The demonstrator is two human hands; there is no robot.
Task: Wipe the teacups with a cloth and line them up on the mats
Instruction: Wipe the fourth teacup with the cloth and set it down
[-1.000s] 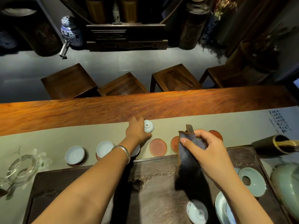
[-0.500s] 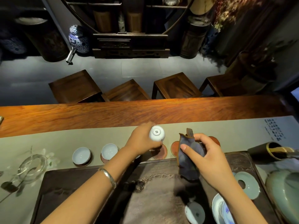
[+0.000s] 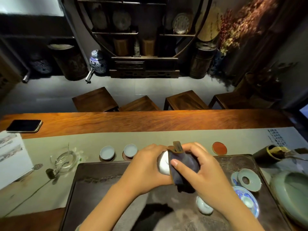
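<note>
My left hand (image 3: 146,165) grips a small white teacup (image 3: 163,164) above the dark tea tray (image 3: 100,180). My right hand (image 3: 198,167) presses a dark blue cloth (image 3: 183,167) against that cup's right side, thumb on the cloth. Two pale teacups (image 3: 107,152) (image 3: 130,150) stand upright on round mats on the grey-green runner (image 3: 83,142), left of my hands. One bare red mat (image 3: 219,148) lies to the right. The mats between are hidden behind my hands. Another white teacup (image 3: 204,206) sits on the tray under my right wrist.
A glass pitcher (image 3: 65,160) stands at the left; a phone (image 3: 24,125) lies on the far wood counter. Right of the tray are a celadon ring lid (image 3: 249,179), a blue-patterned saucer (image 3: 246,197), a large celadon vessel (image 3: 293,192) and a dark tube holder (image 3: 270,152). Stools stand beyond the counter.
My left hand lifted the white teacup from beside the mats and carried it right and toward me. My right hand brought the cloth against it. The camera tilted up.
</note>
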